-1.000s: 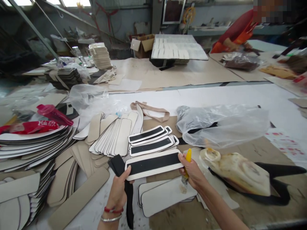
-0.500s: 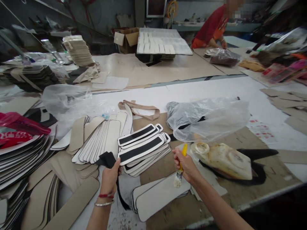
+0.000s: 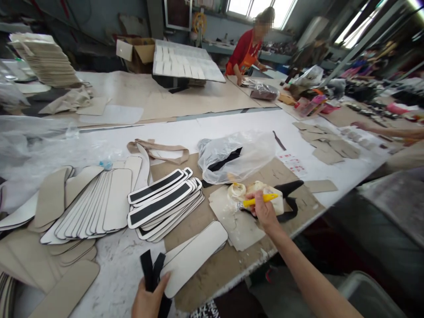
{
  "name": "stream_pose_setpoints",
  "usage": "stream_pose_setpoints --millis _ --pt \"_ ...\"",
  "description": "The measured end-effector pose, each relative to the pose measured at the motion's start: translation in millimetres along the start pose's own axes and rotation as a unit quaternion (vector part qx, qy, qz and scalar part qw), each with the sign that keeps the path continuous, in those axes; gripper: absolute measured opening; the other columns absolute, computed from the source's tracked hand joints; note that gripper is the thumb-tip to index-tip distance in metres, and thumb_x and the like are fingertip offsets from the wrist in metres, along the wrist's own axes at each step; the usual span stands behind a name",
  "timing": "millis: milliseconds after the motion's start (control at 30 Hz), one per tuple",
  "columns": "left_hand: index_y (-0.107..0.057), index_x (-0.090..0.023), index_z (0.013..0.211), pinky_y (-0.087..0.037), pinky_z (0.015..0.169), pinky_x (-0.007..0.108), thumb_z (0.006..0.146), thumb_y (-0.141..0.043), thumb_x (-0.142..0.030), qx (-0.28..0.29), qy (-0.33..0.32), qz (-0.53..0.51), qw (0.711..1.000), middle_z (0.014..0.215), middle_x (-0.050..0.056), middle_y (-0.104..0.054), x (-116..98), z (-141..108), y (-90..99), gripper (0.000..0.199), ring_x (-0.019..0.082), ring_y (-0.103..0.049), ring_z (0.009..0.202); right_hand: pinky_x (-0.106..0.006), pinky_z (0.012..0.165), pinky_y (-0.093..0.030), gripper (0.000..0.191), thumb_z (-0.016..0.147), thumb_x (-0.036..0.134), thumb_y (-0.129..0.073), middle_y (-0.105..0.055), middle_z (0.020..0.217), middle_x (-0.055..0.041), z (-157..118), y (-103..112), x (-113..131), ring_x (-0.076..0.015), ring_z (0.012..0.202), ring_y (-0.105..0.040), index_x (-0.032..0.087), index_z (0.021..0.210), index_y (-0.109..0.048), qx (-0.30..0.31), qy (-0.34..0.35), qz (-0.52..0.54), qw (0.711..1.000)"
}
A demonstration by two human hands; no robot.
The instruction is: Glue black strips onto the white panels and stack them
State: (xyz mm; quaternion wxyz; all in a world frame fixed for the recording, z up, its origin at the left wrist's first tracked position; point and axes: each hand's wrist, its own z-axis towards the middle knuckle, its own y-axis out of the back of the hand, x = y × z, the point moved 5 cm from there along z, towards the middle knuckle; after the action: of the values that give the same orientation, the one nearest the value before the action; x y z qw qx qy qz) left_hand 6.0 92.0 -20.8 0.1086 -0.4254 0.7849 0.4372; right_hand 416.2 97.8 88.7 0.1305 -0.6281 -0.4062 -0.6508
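My left hand (image 3: 149, 297) is closed around black strips (image 3: 153, 269), its thumb at the lower end of a stack of pale rounded panels (image 3: 198, 256). Held in my right hand (image 3: 263, 210) is a yellow-handled brush (image 3: 261, 200), its bristles beside the round mouth of a glue-stained container (image 3: 236, 191). Under the brush lies a pale sheet (image 3: 238, 225) with white smears. White-edged pieces with black centres (image 3: 165, 198) are stacked left of it, and a fan of pale panels (image 3: 99, 203) lies farther left.
A clear plastic bag (image 3: 255, 150) lies behind the container. Tan straps (image 3: 162, 151) are behind the stacks. A person in red (image 3: 245, 51) stands at the far table; another person's arm (image 3: 387, 130) reaches in at right.
The view has swung right. My right hand has moved the brush from the pale panels to the container's mouth. My left hand has moved from the black-centred pieces to the pale panels' lower end.
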Motion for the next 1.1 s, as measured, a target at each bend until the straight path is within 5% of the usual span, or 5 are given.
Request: stream_pose_setpoints --millis 200,400,533,767,1100 --pt "-0.057 -0.013 0.098 -0.046 0.066 0.034 0.06 -0.052 -0.055 0.002 0.006 0.038 0.999 0.076 0.01 -0.066 8.4 -7.3 -10.2 0.057 0.029 -0.062 0.076 -0.027 0.053 -0.044 0.044 0.076 0.059 -0.038 -0.055 0.058 -0.0006 25.1 10.3 9.2 -0.0135 0.049 -0.052 0.017 0.079 -0.052 0.003 0.085 -0.081 0.993" --pt "-0.06 -0.011 0.093 -0.045 0.064 0.034 0.059 -0.054 -0.053 -0.004 0.042 0.015 0.999 0.073 0.011 -0.066 18.8 -9.3 -4.8 0.055 0.031 -0.061 0.08 -0.029 0.064 -0.041 0.03 0.074 0.048 -0.046 -0.058 0.074 -0.0032 43.1 1.2 15.5 -0.0163 0.065 -0.053 0.019 0.075 -0.054 -0.014 0.17 -0.245 0.955" --pt "-0.058 -0.013 0.094 -0.044 0.068 0.035 0.059 -0.053 -0.053 -0.033 0.053 0.016 0.998 0.079 0.012 -0.065 19.8 -12.8 -3.2 0.054 0.031 -0.059 0.083 -0.03 0.07 -0.038 0.024 0.074 0.043 -0.046 -0.058 0.075 -0.0025 49.5 -15.1 10.0 -0.0177 0.072 -0.052 0.02 0.072 -0.055 0.027 0.2 -0.287 0.936" --pt "-0.055 -0.018 0.094 -0.044 0.068 0.037 0.06 -0.05 -0.06 -0.056 0.032 0.027 0.998 0.083 0.011 -0.064 9.4 -23.1 -3.3 0.054 0.031 -0.06 0.078 -0.029 0.065 -0.038 0.027 0.072 0.043 -0.049 -0.063 0.068 -0.0036 62.7 -25.8 2.5 -0.0188 0.065 -0.056 0.02 0.071 -0.062 0.08 0.156 -0.321 0.931" --pt "-0.055 -0.016 0.094 -0.043 0.065 0.036 0.063 -0.046 -0.058 -0.054 0.029 0.054 0.997 0.077 0.012 -0.064 11.2 -18.1 0.6 0.053 0.032 -0.059 0.075 -0.027 0.058 -0.038 0.045 0.075 0.054 -0.042 -0.064 0.061 -0.0056 53.7 -8.0 3.3 -0.0192 0.06 -0.058 0.015 0.082 -0.064 -0.029 0.108 -0.272 0.956"
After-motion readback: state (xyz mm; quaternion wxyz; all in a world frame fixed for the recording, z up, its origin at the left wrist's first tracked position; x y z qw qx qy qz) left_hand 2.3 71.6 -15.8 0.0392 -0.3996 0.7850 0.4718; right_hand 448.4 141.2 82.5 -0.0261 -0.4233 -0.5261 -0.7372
